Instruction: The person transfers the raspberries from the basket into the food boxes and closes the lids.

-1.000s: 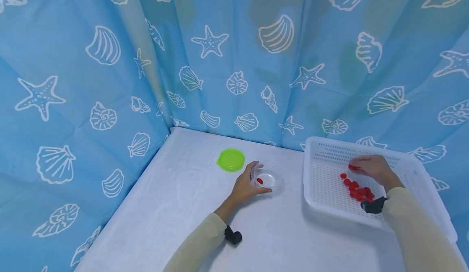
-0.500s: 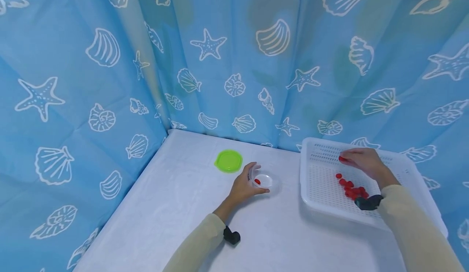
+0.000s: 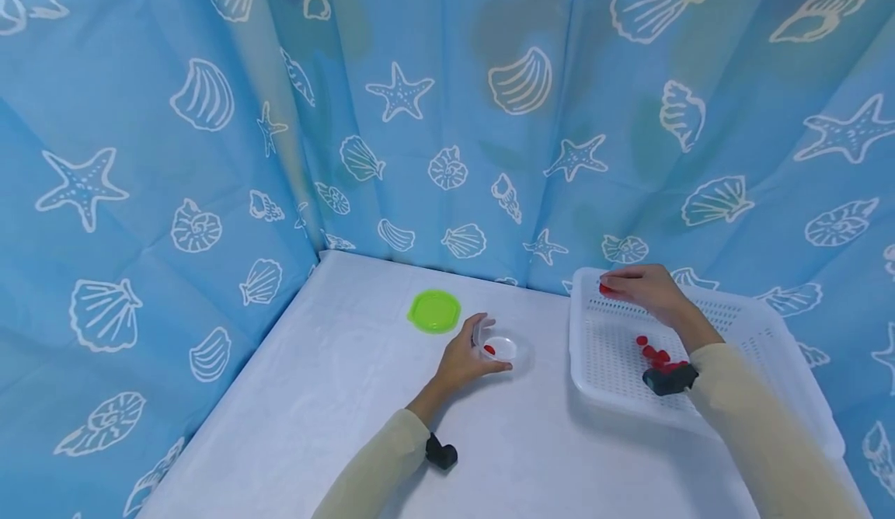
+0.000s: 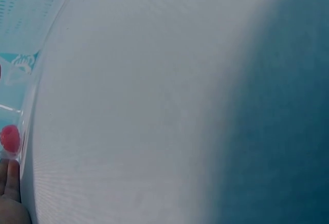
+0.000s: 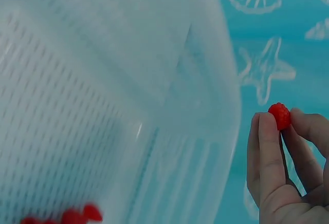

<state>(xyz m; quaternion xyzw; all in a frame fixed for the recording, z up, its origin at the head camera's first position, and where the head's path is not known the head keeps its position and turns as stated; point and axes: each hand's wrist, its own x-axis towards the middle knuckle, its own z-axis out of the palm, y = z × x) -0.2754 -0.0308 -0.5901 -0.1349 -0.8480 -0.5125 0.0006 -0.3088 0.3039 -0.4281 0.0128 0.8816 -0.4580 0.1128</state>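
Between the thumb and fingers of my right hand [image 3: 646,290] a red raspberry [image 5: 279,116] is pinched, held above the far left corner of the white basket [image 3: 583,375]. My left hand [image 3: 467,357] grips a small clear plastic cup [image 3: 505,348] on the table, thumb on the near side and fingers on the far side. One raspberry [image 4: 10,138] lies inside that cup. More raspberries [image 3: 650,352] are scattered on the basket floor, partly hidden by the right wrist and its black camera.
A green lid [image 3: 434,311] lies flat on the white table [image 3: 294,418], behind and left of the cup. Blue curtains [image 3: 433,115] with shell prints hang along the back and left. The basket's raised rim stands between the loose raspberries and the cup.
My right hand has moved left and up with the raspberry, from over the basket's middle to its far left corner. The left hand keeps its hold on the cup.
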